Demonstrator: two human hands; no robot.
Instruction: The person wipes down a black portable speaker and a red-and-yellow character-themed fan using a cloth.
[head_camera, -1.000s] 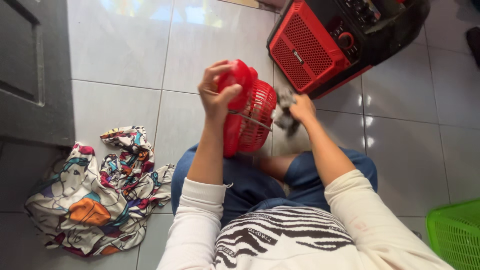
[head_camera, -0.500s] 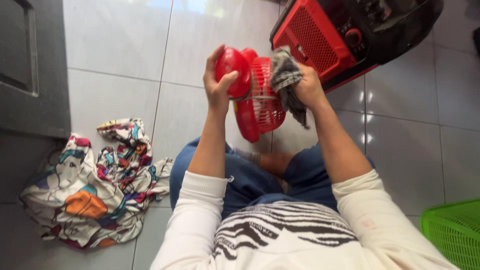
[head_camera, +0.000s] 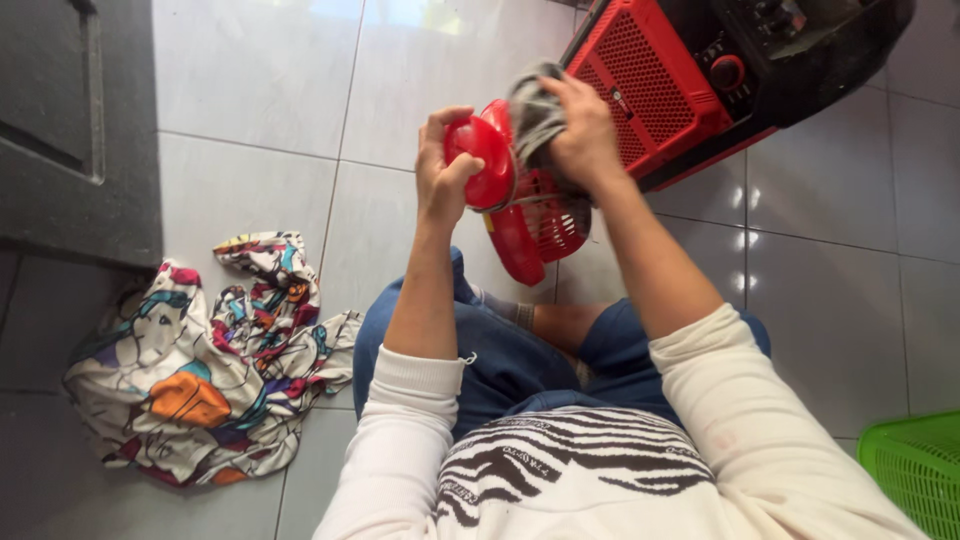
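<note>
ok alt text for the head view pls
Seen from above, a seated person's left hand grips a small red fan while the right hand presses a grey rag on it. A patterned cloth lies on the tiled floor.

Small fan (head_camera: 520, 215): glossy red housing, red grille. Rag (head_camera: 535, 115) upon the fan: grey, faintly checked. Speaker box (head_camera: 650, 85) beyond the fan: red mesh front, black body. Crumpled cloth (head_camera: 205, 365) left of the fan: cream with orange, teal, magenta, black outlines. Basket (head_camera: 915, 475) far right of the fan: bright green lattice. Floor tiles (head_camera: 250, 90): pale grey.
</note>
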